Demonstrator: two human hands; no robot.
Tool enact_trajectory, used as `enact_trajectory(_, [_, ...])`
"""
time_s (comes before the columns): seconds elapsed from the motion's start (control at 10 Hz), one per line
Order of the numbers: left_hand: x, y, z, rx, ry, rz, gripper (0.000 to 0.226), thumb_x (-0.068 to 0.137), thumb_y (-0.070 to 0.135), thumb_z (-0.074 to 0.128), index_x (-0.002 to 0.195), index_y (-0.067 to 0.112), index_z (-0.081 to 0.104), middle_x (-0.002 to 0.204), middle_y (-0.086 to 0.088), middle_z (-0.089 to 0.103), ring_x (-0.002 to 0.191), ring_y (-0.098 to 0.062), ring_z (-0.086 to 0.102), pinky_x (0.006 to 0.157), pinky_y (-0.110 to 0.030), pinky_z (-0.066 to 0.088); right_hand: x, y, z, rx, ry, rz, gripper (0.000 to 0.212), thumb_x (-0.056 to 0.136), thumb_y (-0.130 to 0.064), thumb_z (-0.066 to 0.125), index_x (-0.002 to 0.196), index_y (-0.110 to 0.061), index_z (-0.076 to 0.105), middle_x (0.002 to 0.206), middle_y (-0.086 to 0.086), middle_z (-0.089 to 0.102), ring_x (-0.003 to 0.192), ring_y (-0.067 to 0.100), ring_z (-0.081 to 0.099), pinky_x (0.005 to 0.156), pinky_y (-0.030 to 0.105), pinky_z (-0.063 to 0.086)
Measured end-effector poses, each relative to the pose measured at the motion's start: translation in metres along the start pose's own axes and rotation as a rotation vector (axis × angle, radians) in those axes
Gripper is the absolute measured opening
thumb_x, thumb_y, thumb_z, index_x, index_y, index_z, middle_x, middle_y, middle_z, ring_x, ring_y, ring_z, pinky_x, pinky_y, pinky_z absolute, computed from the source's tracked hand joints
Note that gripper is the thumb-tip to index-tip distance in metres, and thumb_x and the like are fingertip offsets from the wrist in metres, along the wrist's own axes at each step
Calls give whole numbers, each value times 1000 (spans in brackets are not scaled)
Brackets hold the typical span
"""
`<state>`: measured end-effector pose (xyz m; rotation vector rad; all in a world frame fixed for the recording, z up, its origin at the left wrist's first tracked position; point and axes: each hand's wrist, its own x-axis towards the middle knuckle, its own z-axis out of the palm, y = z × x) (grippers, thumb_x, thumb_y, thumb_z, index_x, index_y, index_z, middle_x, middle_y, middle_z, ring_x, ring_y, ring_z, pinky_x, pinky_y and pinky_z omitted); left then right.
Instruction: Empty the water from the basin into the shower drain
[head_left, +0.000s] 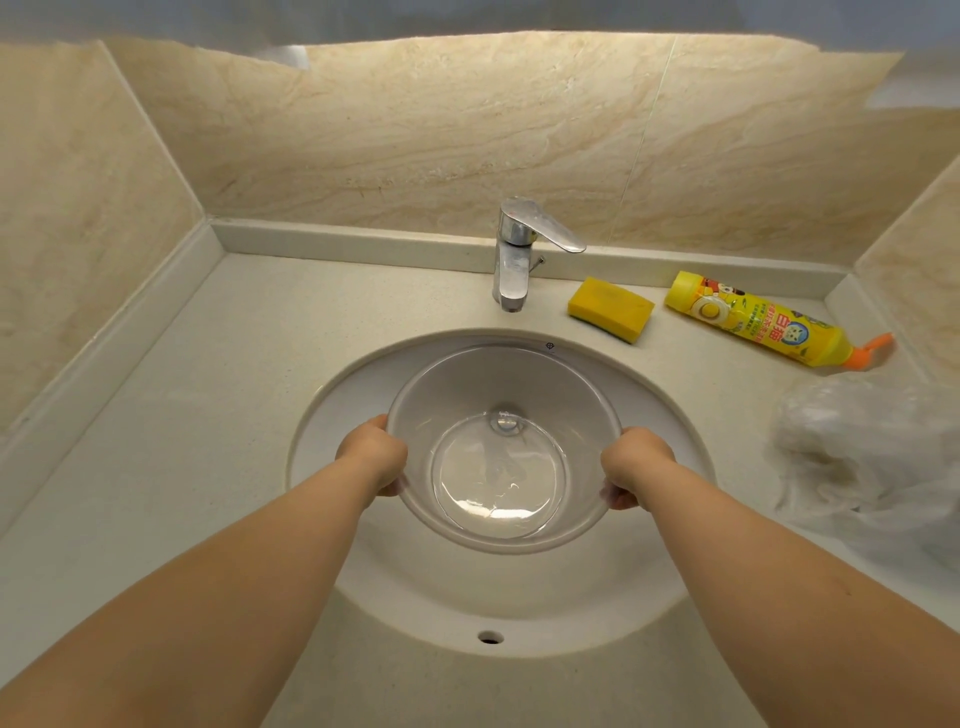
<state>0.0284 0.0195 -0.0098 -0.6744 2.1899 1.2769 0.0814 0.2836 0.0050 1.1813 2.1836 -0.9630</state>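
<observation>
So the clear round plastic basin (503, 447), a little water in the bottom, sits in the white sink (363, 395). Left hand (375, 453) and right hand (632, 465) each have a closed grip on its rim, opposite sides. Beyond the right grip on the counter (208, 415): yellow sponge (610, 308), yellow detergent bottle (763, 325).

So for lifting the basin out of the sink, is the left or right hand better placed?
Neither clearly: the left hand and right hand each grip opposite sides of the basin's rim, about level. With water inside, lifting with both looks safest.
</observation>
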Motion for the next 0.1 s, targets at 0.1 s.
enact_trajectory(0.1, [-9, 2, 0, 77, 55, 15, 68, 93, 14, 48, 153, 25, 16, 131, -12, 51, 91, -33, 62, 88, -45, 59, -4, 4, -2, -80, 30, -17, 40, 91, -3, 45, 129, -3, 53, 85, 16, 59, 59, 27, 54, 58, 30, 48])
